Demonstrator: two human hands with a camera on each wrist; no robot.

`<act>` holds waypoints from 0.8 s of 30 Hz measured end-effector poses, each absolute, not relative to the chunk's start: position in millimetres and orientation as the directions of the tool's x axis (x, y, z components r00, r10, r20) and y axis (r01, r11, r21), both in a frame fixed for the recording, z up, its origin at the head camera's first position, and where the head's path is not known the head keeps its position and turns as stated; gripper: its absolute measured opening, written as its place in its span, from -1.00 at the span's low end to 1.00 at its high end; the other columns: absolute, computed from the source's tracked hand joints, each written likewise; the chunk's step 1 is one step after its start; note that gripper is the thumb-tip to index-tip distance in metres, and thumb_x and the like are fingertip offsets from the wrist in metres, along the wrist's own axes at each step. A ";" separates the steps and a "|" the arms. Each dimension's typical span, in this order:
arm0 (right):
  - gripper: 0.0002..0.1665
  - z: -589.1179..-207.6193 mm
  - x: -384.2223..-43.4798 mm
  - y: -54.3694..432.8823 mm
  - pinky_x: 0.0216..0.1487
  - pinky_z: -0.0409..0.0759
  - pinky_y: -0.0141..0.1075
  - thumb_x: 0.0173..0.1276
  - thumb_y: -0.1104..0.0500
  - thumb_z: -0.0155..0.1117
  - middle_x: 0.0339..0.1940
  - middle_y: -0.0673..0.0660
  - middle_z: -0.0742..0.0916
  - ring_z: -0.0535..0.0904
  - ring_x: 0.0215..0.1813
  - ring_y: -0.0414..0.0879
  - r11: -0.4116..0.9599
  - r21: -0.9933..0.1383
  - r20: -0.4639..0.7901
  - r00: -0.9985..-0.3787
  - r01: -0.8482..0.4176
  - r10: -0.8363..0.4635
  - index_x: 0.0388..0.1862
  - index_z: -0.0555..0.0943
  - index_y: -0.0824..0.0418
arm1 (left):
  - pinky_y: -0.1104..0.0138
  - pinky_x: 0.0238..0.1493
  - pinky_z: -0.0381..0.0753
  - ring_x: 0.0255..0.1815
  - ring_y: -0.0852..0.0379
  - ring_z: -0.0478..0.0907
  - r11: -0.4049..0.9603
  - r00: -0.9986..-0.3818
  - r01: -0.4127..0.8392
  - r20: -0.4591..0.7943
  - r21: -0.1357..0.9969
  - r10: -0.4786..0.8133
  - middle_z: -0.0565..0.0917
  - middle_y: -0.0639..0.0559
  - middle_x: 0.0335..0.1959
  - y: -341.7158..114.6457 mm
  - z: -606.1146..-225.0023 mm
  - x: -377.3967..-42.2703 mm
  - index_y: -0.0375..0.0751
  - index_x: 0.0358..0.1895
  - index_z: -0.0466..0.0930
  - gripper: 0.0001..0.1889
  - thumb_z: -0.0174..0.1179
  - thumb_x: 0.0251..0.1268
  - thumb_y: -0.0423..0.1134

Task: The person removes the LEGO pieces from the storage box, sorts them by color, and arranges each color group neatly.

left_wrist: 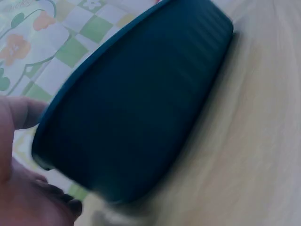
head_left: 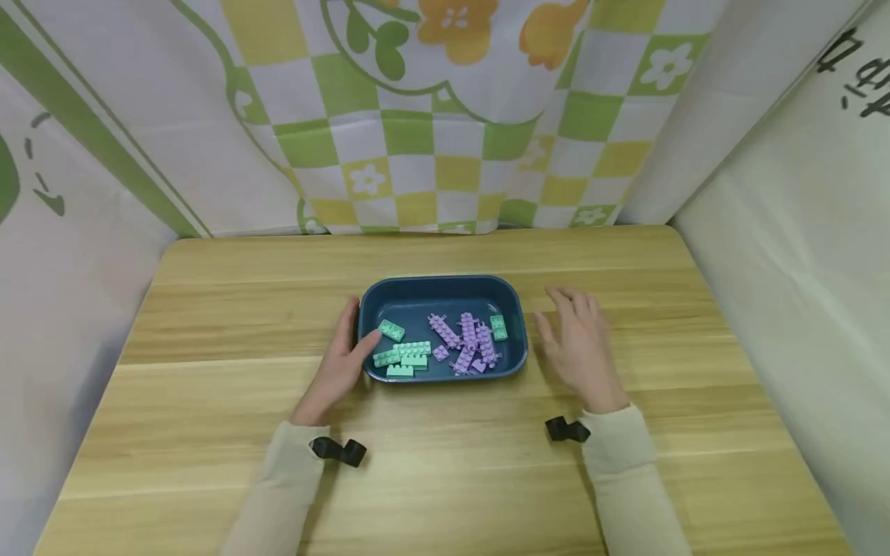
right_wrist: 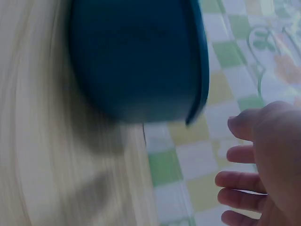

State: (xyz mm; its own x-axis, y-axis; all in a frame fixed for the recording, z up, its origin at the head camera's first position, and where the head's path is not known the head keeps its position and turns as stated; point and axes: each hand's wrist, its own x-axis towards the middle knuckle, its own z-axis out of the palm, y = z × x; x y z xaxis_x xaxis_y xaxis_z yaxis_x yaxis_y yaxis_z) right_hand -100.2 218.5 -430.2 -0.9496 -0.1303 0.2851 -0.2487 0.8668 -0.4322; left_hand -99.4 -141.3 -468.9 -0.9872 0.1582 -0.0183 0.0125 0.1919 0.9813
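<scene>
A dark blue plastic tray (head_left: pixel 445 287) sits near the middle of the wooden table, holding building bricks. Mint-green bricks (head_left: pixel 412 349) are grouped at its left, and one more green brick (head_left: pixel 498 327) lies at the right wall. Purple bricks (head_left: pixel 469 332), some joined in rows, are piled right of centre. My left hand (head_left: pixel 337 367) grips the tray's left end, thumb over the rim and fingers along the outer wall. To the right of the tray, my right hand (head_left: pixel 579 351) is held apart from it, fingers loosely spread with nothing in them.
The wooden table (head_left: pixel 445 479) extends around the tray on every side. Behind its far edge hangs a checked green and yellow curtain (head_left: pixel 445 170). White cloth walls (head_left: pixel 793 270) flank both sides. Each wrist wears a small black camera mount (head_left: pixel 337 450).
</scene>
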 end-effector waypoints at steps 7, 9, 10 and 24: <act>-0.46 -427.1 -98.6 187.6 0.00 0.34 -0.03 0.39 0.12 0.22 -0.04 0.28 0.53 0.35 -0.01 0.16 0.821 -0.391 0.428 -0.872 -0.417 -0.239 0.27 0.46 0.36 | 0.16 0.49 -0.16 0.55 0.04 -0.22 0.052 -0.998 -0.048 -0.050 0.997 0.033 -0.10 -0.10 0.58 -123.1 -481.3 -99.2 -0.27 0.56 -0.18 -0.15 -0.05 0.17 -0.57; -0.47 -429.1 -98.9 178.7 -0.04 0.34 -0.08 0.38 0.13 0.23 -0.10 0.24 0.53 0.34 -0.06 0.12 0.817 -0.371 0.422 -0.864 -0.441 -0.275 0.25 0.47 0.37 | 0.18 0.46 -0.09 0.54 0.05 -0.18 -0.001 -0.998 -0.056 -0.056 0.998 -0.005 -0.06 -0.08 0.58 -118.8 -481.9 -98.5 -0.26 0.56 -0.13 -0.06 -0.11 -0.05 -0.63; -0.46 -430.8 -99.6 173.7 -0.05 0.33 -0.10 0.38 0.13 0.23 -0.10 0.23 0.52 0.34 -0.08 0.10 0.816 -0.362 0.406 -0.864 -0.451 -0.297 0.25 0.47 0.37 | 0.19 0.45 -0.06 0.53 0.06 -0.16 -0.029 -0.998 -0.060 -0.061 0.998 -0.027 -0.04 -0.06 0.57 -117.4 -482.9 -97.4 -0.25 0.56 -0.10 -0.03 -0.14 -0.13 -0.65; -0.39 -433.4 -116.6 120.6 -0.17 0.37 -0.17 0.36 -0.07 0.25 -0.26 0.20 0.59 0.33 -0.25 0.04 0.888 -0.281 0.098 -0.931 -0.365 -0.352 0.09 0.59 0.46 | 0.18 0.47 -0.04 0.52 0.09 -0.05 -0.055 -0.987 -0.082 -0.089 0.995 -0.133 0.13 0.01 0.53 -109.5 -480.5 -99.3 -0.19 0.53 0.06 -0.03 -0.22 -0.18 -0.70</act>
